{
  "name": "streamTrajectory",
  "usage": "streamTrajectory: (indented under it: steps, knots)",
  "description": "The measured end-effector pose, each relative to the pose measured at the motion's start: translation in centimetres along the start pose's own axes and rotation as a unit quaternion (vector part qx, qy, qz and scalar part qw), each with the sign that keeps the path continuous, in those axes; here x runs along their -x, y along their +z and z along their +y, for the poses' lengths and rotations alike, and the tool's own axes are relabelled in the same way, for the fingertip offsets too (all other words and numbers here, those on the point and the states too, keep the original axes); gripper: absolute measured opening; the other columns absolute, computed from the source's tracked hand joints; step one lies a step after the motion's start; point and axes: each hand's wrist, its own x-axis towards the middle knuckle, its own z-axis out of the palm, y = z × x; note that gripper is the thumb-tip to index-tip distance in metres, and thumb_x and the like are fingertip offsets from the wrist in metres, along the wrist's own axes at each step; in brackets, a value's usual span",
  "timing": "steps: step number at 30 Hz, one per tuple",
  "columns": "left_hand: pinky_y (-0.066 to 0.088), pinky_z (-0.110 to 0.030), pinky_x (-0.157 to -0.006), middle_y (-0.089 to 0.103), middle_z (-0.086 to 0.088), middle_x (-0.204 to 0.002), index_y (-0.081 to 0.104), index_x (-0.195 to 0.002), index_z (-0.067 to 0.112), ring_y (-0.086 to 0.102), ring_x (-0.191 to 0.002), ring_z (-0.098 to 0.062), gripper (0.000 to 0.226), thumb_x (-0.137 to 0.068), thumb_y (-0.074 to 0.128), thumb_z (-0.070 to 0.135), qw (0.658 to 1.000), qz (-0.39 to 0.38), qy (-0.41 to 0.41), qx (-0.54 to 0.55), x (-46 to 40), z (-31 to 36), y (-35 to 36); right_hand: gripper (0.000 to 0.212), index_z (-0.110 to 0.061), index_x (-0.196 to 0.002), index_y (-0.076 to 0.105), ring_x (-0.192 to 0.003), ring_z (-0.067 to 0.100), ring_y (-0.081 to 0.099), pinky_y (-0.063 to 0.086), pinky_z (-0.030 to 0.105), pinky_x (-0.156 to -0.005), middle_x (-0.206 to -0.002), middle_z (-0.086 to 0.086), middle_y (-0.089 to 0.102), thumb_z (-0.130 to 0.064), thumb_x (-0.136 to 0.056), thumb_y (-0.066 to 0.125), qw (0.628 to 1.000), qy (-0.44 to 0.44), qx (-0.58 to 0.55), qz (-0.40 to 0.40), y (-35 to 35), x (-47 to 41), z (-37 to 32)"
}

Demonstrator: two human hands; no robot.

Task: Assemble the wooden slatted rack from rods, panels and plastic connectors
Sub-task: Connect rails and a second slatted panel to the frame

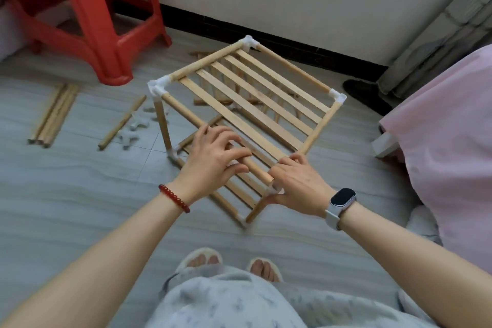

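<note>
1. The partly built rack [239,104] stood on the grey floor [80,194], just in front of the person's slippered feet [229,263] and close to the dark skirting of the wall.
2. Its top slatted panel [255,93] lay in a frame of round rods joined at the corners by white plastic connectors; three of these corners showed clearly, at the far corner [249,42], the left corner [158,86] and the right corner [338,96].
3. A lower slatted panel [245,184] could be seen beneath the top one, near the floor.
4. The left hand [213,157] lay over the near-left top rod [186,112], its fingers curled round the rod near its near end.
5. The right hand [298,184] was at the near corner, fingers bent round the near corner connector [273,190], with the thumb and forefinger up against the end of the right-hand top rod [319,128].
6. The two hands were just beside each other, the rod end showing between them.
7. A red bead bracelet [174,198] sat on the left wrist and a white-strapped watch [340,202] on the right.
8. Spare rods lay on the floor to the left: a bundle [53,117] and, nearer the rack, a single rod [122,122].
9. Loose white connectors [135,128] lay just beside that single rod.
10. A red plastic stool [87,13] stood behind the spare parts, and a pink cloth [452,141] hung at the right edge.
</note>
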Motion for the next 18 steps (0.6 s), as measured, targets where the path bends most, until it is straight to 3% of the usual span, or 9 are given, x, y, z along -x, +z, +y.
streamTrajectory:
  steps: [3,6,8,10,12,15,18]
  knots:
    - [0.038,-0.055,-0.100,0.052,-0.020,-0.124,0.061,-0.120,0.010,0.043,-0.120,-0.033,0.052,-0.074,0.075,0.032,0.991,0.089,-0.096,0.032,2.5,-0.9,0.4,0.039,-0.021,-0.086,0.048,-0.077,0.010,0.036,0.022,0.027,-0.085,-0.080,-0.011,0.046,-0.058,-0.079,0.055,1.000,-0.006,-0.015,-0.001,0.1,-1.7,-1.8]
    - [0.037,-0.043,-0.104,0.043,-0.021,-0.130,0.046,-0.131,0.003,0.036,-0.124,-0.026,0.068,-0.076,0.074,0.030,0.976,0.130,-0.151,0.089,4.7,-0.9,0.6,0.038,-0.022,-0.079,0.041,-0.066,0.007,0.034,0.026,0.028,-0.080,-0.067,-0.016,0.037,-0.055,-0.078,0.060,0.997,-0.010,-0.075,-0.015,0.0,-3.2,-3.3]
    - [0.034,-0.030,-0.106,0.042,-0.014,-0.131,0.040,-0.134,0.003,0.039,-0.124,-0.021,0.066,-0.078,0.067,0.024,0.962,0.127,-0.181,0.157,5.8,-0.8,0.7,0.039,-0.025,-0.074,0.036,-0.063,0.005,0.031,0.026,0.029,-0.077,-0.066,-0.017,0.033,-0.053,-0.079,0.062,0.995,-0.007,-0.097,-0.025,0.1,-3.8,-4.0]
    - [0.036,-0.015,-0.099,0.045,-0.003,-0.125,0.039,-0.132,0.009,0.046,-0.116,-0.014,0.055,-0.082,0.063,0.015,0.927,0.120,-0.246,0.257,6.5,-0.5,0.8,0.039,-0.027,-0.072,0.033,-0.068,0.010,0.035,0.025,0.028,-0.076,-0.067,-0.016,0.035,-0.052,-0.079,0.062,0.994,-0.008,-0.104,-0.036,0.0,-4.2,-4.4]
    - [0.043,-0.018,-0.093,0.052,0.004,-0.115,0.046,-0.122,0.016,0.052,-0.110,-0.012,0.041,-0.084,0.061,0.006,0.889,0.074,-0.297,0.339,6.6,0.0,1.0,0.034,-0.025,-0.078,0.041,-0.075,0.011,0.037,0.023,0.026,-0.075,-0.073,-0.015,0.039,-0.051,-0.080,0.062,0.993,-0.016,-0.107,-0.042,-0.2,-4.1,-4.2]
    - [0.047,-0.031,-0.091,0.058,0.008,-0.104,0.057,-0.105,0.021,0.056,-0.104,-0.012,0.030,-0.083,0.060,0.001,0.893,0.010,-0.289,0.344,7.0,0.9,1.4,0.034,-0.021,-0.102,0.056,-0.091,0.009,0.041,0.025,0.023,-0.083,-0.093,-0.010,0.051,-0.048,-0.082,0.062,0.993,-0.024,-0.112,-0.015,-0.4,-3.4,-3.5]
    - [0.047,-0.034,-0.081,0.054,-0.005,-0.096,0.055,-0.097,0.007,0.050,-0.091,-0.015,0.020,-0.078,0.059,0.011,0.939,0.126,-0.240,0.210,7.3,1.4,0.6,0.042,-0.020,-0.121,0.055,-0.116,0.012,0.045,0.017,0.025,-0.105,-0.115,-0.005,0.056,-0.035,-0.084,0.065,0.992,-0.030,-0.112,0.039,-0.1,-1.9,-2.9]
